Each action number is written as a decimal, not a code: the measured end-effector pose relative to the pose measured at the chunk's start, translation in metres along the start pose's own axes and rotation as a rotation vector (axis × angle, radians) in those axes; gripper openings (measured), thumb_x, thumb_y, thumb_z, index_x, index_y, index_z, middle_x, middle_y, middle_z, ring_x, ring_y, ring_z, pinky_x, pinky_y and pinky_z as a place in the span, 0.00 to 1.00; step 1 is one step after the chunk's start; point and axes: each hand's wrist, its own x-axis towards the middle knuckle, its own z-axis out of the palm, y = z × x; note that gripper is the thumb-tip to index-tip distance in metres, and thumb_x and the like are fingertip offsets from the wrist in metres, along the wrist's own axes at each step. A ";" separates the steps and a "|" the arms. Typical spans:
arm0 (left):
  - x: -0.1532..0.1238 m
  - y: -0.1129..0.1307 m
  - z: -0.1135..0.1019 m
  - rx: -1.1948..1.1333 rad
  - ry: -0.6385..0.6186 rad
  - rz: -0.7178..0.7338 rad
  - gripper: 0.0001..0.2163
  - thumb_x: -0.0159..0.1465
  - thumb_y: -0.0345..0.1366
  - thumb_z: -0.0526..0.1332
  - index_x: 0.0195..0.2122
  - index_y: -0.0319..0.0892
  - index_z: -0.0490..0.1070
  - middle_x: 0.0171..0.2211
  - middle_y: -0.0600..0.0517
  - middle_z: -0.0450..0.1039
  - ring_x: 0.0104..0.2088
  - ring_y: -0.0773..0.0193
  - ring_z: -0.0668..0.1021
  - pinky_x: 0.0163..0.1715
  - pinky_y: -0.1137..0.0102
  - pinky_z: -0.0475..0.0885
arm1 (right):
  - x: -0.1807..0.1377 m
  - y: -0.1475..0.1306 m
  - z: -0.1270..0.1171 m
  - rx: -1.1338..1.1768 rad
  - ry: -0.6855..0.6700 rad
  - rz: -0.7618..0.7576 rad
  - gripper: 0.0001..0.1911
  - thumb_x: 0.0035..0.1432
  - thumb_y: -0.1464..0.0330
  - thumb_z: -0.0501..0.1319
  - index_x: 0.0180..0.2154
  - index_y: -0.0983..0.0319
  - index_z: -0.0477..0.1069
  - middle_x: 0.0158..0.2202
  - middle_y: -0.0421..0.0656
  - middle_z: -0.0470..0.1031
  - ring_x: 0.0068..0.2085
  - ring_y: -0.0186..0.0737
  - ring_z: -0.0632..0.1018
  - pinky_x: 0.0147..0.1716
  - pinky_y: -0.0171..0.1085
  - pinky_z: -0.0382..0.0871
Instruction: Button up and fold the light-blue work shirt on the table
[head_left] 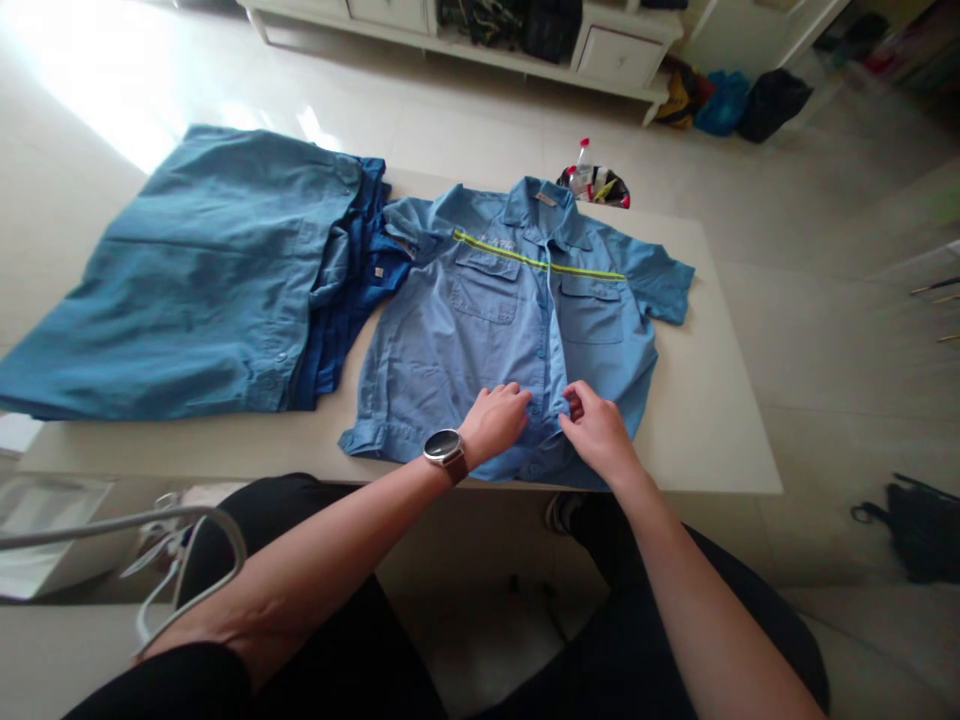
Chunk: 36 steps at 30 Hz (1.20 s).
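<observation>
A light blue short-sleeved work shirt lies spread front side up, collar away from me. A yellow-green stripe crosses its chest above two flap pockets. My right hand pinches the edge of the front button strip near the hem, lifting it slightly. My left hand, with a watch on its wrist, rests on the other front panel just left of the strip. Its fingers are curled together on the cloth there, the tips partly hidden.
A pile of folded blue garments lies on the left of the white table. Behind the table stands a bin with plastic bottles. A white cabinet and several bags are farther back. A grey curved tube is at lower left.
</observation>
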 end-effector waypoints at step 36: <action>0.008 -0.013 0.002 -0.657 0.383 0.005 0.12 0.60 0.23 0.61 0.43 0.43 0.72 0.34 0.54 0.78 0.35 0.66 0.79 0.39 0.72 0.73 | 0.030 -0.034 0.012 0.234 -0.041 -0.025 0.14 0.54 0.69 0.63 0.45 0.57 0.72 0.32 0.39 0.78 0.33 0.40 0.81 0.33 0.35 0.75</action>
